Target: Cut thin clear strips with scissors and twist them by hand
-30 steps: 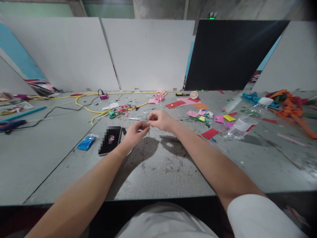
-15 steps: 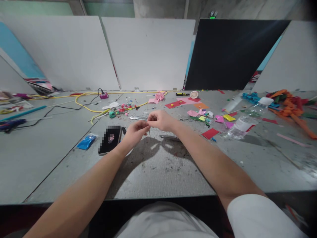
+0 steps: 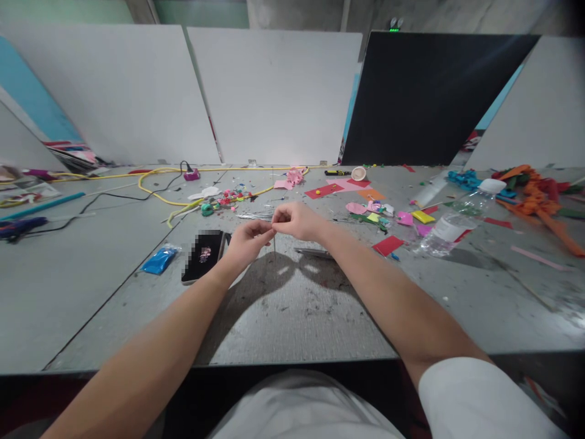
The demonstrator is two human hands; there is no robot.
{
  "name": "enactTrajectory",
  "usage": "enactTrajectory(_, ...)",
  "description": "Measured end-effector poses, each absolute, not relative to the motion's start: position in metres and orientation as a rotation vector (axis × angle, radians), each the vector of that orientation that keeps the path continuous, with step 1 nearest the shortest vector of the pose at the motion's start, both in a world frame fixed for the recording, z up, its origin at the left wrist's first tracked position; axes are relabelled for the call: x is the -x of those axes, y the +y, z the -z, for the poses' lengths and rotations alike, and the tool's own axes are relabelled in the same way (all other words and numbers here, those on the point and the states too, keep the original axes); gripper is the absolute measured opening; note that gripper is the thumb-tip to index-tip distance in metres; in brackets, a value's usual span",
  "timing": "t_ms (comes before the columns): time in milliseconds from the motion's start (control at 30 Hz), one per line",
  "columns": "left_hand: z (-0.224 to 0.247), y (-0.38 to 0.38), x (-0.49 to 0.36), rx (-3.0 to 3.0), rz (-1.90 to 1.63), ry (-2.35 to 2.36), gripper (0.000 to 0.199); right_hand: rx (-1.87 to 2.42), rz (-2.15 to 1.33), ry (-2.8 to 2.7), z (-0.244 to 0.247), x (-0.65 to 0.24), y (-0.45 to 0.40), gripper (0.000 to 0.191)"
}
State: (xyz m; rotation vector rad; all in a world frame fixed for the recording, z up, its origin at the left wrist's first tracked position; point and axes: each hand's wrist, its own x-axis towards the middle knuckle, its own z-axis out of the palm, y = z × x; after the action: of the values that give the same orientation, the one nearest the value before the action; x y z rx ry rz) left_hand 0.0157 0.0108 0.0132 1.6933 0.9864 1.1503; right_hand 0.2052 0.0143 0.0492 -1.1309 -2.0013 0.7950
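Note:
My left hand [image 3: 249, 244] and my right hand [image 3: 298, 221] meet above the middle of the table, fingertips touching. Both are closed in a pinch around a thin wire [image 3: 275, 244], whose lower part points down below the fingers. The fingers hide its middle. Just behind my hands lies a bundle of thin wires [image 3: 256, 216]. A flat grey metallic tool [image 3: 311, 252] rests under my right wrist, partly covered by it. Beside my left wrist is a phone [image 3: 208, 259], and left of that a blue packet [image 3: 159, 260].
To the right stands a clear plastic bottle [image 3: 441, 235] with a white cap. Red paper [image 3: 388, 246], a yellow packet [image 3: 423, 217] and pink crumpled paper [image 3: 295, 177] lie about. A yellow cable [image 3: 158, 194] runs along the back, before white boards [image 3: 274, 97] and a black board [image 3: 425, 97].
Both hands keep their pinch in nearly the same place. The wire below the fingers now stands slightly more to the left. The view has shifted a little.

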Motion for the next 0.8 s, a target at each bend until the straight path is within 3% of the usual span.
enactTrajectory(267, -0.014, 0.012, -0.013, -1.731, -1.175, 0.997, 0.021, 1.327, -0.905, -2.146, -0.037, -0.208, 0.023, 0.011)
enactTrajectory(567, -0.015, 0.013, -0.013, -1.711, -1.198, 0.919, 0.020, 1.224, -0.942, -2.208, -0.028, -0.202, 0.019, 0.003)
enactTrajectory(800, -0.013, 0.014, -0.014, -1.652, -1.219, 0.915, 0.017, 1.094, -1.053, -2.179, -0.011, -0.198, 0.027, 0.011)
